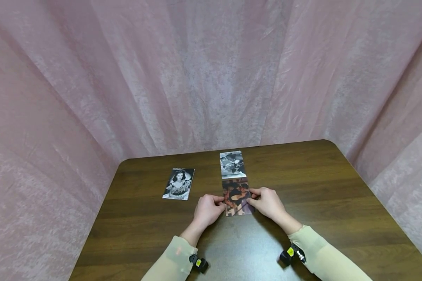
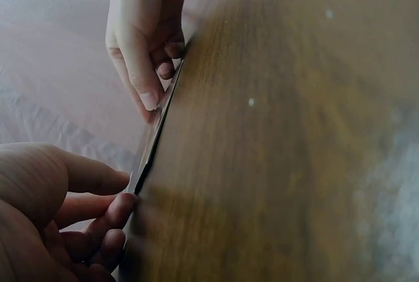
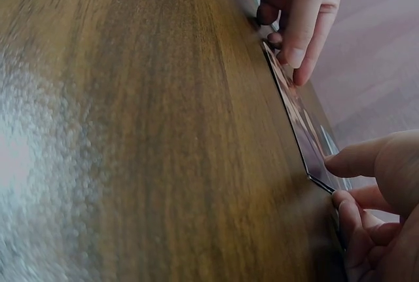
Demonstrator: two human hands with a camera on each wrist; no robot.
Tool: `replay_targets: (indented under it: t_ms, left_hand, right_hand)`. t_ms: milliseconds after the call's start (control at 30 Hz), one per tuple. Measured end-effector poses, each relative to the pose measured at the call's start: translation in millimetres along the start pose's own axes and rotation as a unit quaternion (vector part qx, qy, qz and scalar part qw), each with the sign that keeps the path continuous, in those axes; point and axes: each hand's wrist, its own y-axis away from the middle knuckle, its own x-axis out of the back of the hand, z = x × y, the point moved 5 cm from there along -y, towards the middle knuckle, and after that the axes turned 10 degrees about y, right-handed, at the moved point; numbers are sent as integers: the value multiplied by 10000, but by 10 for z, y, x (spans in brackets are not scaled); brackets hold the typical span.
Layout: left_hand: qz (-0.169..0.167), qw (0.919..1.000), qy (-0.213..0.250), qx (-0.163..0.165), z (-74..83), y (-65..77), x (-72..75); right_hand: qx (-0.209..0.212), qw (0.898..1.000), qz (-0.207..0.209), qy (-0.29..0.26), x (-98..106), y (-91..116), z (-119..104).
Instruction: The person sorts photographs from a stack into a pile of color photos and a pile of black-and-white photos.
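Note:
A colour picture card (image 1: pixel 236 198) lies in front of me, its far edge against a black-and-white photo card (image 1: pixel 232 164). My left hand (image 1: pixel 207 210) pinches its left edge between thumb and fingers. On the opposite side my right hand (image 1: pixel 268 203) pinches the right edge, thumb on top and fingertips at the rim. Seen edge-on in the right wrist view, the colour card (image 3: pixel 298 125) is thin and close to the tabletop; whether it is slightly lifted I cannot tell.
To the left lies a small stack of photo cards (image 1: pixel 179 185), a black-and-white portrait on top. All of it is on a brown wooden table (image 1: pixel 313 175) with rounded far corners. Pink curtains (image 1: pixel 211 78) hang behind and at both sides.

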Motion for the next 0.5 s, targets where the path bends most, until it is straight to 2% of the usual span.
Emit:
replay_targets:
  t_ms: [200,500]
  left_hand:
    - [35,10000,-18,-5,-4,17,1]
    - [-79,10000,31,6,-10,11,-18]
  right_hand:
    - [1,9997,-76,-221,-8,-6,17]
    - [-250,9978,-89,-604,34,-27,62]
